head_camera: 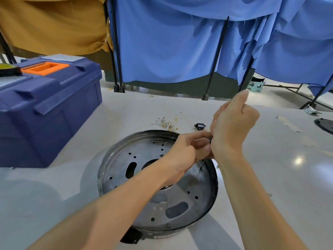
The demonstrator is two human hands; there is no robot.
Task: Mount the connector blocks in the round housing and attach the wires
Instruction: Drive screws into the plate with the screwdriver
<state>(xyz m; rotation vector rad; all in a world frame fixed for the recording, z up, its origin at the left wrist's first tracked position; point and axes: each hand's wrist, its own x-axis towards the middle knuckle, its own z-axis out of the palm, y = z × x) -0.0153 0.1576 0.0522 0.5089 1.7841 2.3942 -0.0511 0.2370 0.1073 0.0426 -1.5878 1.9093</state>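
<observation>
The round metal housing (144,159) lies open side up on the white table, with holes and slots in its floor. Above its far right rim, my left hand (185,150) pinches a small dark part that is mostly hidden. My right hand (232,125) is curled beside it, gripping a thin dark tool whose tip (201,167) points down into the housing near the rim. A black connector block (198,125) lies on the table just beyond the housing. A loose bundle of thin wires with brass terminals (168,122) lies to the left of that block.
A dark blue toolbox with an orange handle (48,105) stands at the left of the table. Blue and mustard curtains on black frames (180,42) hang behind. A dark round object (324,125) lies at the far right edge.
</observation>
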